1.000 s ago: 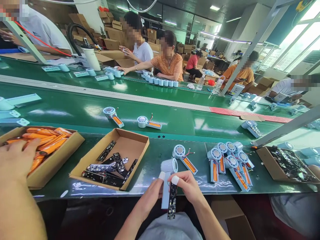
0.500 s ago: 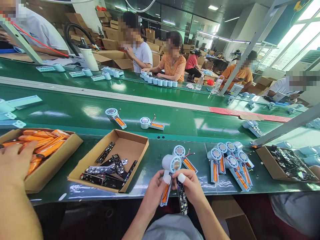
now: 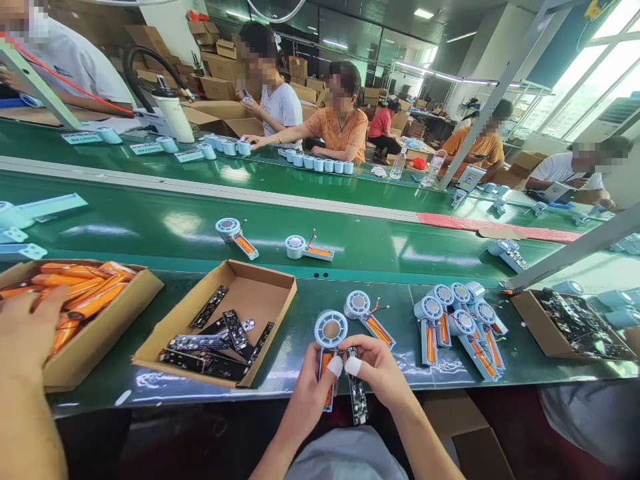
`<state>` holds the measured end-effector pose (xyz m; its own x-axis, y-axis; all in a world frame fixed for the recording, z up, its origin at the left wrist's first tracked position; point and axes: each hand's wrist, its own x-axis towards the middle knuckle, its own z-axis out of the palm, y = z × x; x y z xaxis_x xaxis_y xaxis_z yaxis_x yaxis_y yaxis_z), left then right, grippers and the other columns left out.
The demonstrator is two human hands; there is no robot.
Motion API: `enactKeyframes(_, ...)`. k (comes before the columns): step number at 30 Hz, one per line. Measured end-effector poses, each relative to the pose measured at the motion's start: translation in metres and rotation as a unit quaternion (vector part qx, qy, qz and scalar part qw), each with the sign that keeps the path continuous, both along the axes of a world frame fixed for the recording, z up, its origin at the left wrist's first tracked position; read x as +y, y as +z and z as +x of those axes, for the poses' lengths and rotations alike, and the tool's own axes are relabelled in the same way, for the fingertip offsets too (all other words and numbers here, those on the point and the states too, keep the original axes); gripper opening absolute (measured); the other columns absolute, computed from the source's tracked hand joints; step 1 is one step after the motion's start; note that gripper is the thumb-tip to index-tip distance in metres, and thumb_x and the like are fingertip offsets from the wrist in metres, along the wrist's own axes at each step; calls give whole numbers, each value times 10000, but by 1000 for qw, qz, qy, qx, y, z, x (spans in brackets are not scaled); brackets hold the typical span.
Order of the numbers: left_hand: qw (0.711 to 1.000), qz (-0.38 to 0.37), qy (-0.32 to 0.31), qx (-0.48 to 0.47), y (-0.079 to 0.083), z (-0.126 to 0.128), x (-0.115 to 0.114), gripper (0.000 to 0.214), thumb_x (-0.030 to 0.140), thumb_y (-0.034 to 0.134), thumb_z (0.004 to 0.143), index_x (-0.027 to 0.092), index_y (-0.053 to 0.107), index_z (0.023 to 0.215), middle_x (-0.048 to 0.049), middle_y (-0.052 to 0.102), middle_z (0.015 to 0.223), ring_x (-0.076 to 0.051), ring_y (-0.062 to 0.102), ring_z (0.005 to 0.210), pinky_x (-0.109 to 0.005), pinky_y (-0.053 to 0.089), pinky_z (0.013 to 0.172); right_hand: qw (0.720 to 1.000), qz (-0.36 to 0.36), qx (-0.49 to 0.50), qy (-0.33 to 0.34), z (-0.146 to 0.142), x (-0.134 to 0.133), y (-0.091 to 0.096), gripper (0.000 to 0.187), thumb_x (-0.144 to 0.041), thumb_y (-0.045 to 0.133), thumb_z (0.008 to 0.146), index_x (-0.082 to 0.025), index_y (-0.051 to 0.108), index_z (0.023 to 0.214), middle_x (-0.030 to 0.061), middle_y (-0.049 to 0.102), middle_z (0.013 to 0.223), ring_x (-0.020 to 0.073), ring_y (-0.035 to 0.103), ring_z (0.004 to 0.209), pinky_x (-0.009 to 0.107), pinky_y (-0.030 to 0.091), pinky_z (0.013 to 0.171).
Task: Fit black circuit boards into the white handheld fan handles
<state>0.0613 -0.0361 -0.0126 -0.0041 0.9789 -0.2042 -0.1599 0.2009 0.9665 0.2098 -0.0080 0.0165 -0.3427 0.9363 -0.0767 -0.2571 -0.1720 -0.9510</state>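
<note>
My left hand [image 3: 309,387] is closed round the handle of a light-blue fan housing [image 3: 330,328], whose round head points away from me. An orange battery shows in its open handle. In my right hand [image 3: 380,375] is a narrow black circuit board [image 3: 359,403], pinched at its upper end and hanging down beside the handle. White covers wrap both thumbs, which almost meet between housing and board. Thin wires there are mostly hidden by my fingers. Just beyond my hands lies another fan housing [image 3: 358,304] with a battery and loose wires.
A cardboard tray [image 3: 265,283] of circuit boards stands to the left. Past it, a co-worker's hand [image 3: 30,327] reaches into a box [image 3: 145,293] of orange batteries. Several fan housings [image 3: 463,323] cluster on the right, near another box of boards [image 3: 535,327]. A green conveyor [image 3: 380,240] runs behind.
The fan housing has turned so its round face points up toward me, and the board has shifted slightly left. On the belt, two fan housings have moved right. A co-worker opposite has stretched an arm out.
</note>
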Motion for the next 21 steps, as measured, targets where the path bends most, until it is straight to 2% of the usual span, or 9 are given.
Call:
enactKeyframes(2, 999, 20, 0, 50, -3, -4, 2, 430, 546, 599, 886, 217, 579, 1163, -55, 697, 1042, -235, 654, 980, -346, 499, 885, 999, 23, -48, -5, 3, -2, 4, 311, -354, 783, 781, -196, 698, 1035, 23, 672, 855, 156, 611, 778, 268, 493, 732)
enactKeyframes(4, 996, 17, 9, 85, -5, -7, 3, 445, 551, 565, 895, 209, 565, 1179, -79, 694, 1083, -242, 653, 957, -357, 495, 869, 992, 45, -114, -29, 7, -4, 5, 339, -322, 718, 821, -202, 637, 1128, 0, 636, 807, 146, 585, 724, 253, 473, 671)
enactKeyframes(6, 994, 2, 31, 106, -6, -8, 4, 494, 573, 573, 866, 201, 556, 1190, -103, 694, 1103, -255, 656, 939, -361, 500, 826, 971, 81, -214, -72, 10, -5, 3, 359, -267, 648, 841, -205, 580, 1189, -18, 604, 779, 136, 551, 659, 244, 446, 618)
enactKeyframes(9, 992, -15, 54, 112, -4, -6, 4, 537, 590, 584, 832, 195, 548, 1194, -115, 698, 1097, -259, 663, 920, -352, 505, 788, 899, 179, -382, -120, 12, -6, 3, 349, -173, 572, 823, -204, 573, 1171, 7, 621, 833, 162, 579, 713, 272, 465, 674)
enactKeyframes(11, 993, -16, 54, 107, -1, -4, 4, 518, 575, 574, 837, 194, 540, 1187, -106, 696, 1084, -237, 666, 865, -337, 506, 768, 852, 239, -452, -112, 13, -6, 7, 310, -140, 529, 828, -208, 582, 1125, 39, 641, 903, 193, 607, 803, 295, 480, 727)
enactKeyframes(13, 992, -10, 61, 111, 2, -3, 4, 478, 547, 562, 847, 197, 533, 1171, -92, 691, 1061, -222, 661, 836, -320, 503, 742, 827, 275, -484, -83, 13, -6, 12, 272, -144, 526, 849, -218, 578, 1105, 59, 643, 980, 213, 615, 869, 304, 487, 748)
enactKeyframes(17, 987, 0, 76, 141, 6, -5, 4, 416, 489, 540, 856, 197, 535, 1152, -86, 680, 1039, -226, 647, 859, -322, 500, 738, 818, 306, -486, -30, 15, -3, 17, 264, -145, 542, 892, -233, 571, 1139, 70, 639, 1057, 212, 620, 910, 301, 484, 773)
enactKeyframes(19, 987, 6, 72, 145, 7, -6, 4, 406, 472, 534, 861, 198, 534, 1161, -92, 674, 1065, -229, 639, 869, -327, 500, 738, 811, 309, -495, -36, 15, -1, 15, 271, -113, 496, 912, -225, 576, 1145, 70, 667, 1023, 204, 627, 876, 288, 464, 754)
enactKeyframes(21, 987, 8, 65, 150, 8, -6, 4, 410, 468, 533, 863, 199, 536, 1171, -93, 673, 1073, -233, 630, 862, -328, 493, 720, 790, 303, -532, -35, 15, 1, 15, 260, -98, 453, 929, -218, 596, 1110, 58, 692, 936, 191, 624, 787, 267, 422, 678)
